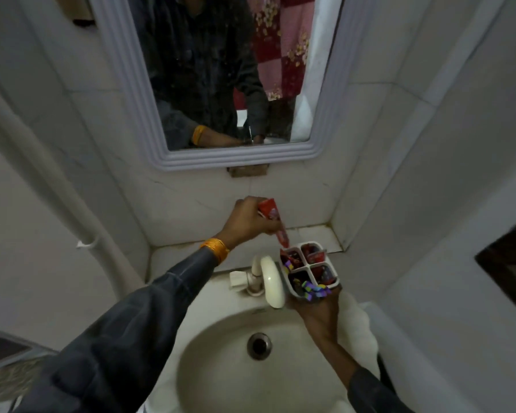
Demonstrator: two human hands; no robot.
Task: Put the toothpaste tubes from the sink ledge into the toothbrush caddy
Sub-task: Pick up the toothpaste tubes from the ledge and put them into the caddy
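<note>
My left hand (249,217) grips a red toothpaste tube (276,223), held upright and tilted, its lower end just above the back left compartment of the caddy. The white four-compartment toothbrush caddy (284,265) rests in my right hand (319,311), which cups it from below over the right edge of the sink. Red tubes fill several of the caddy's compartments, and a purple and green item sticks out of the front ones. The tiled sink ledge (176,253) behind the tap looks bare.
A cream tap (268,278) with a curved spout stands just left of the caddy. The white basin (221,362) with its drain lies below. A framed mirror (215,79) hangs on the tiled wall above. A white pipe (57,198) runs down the left wall.
</note>
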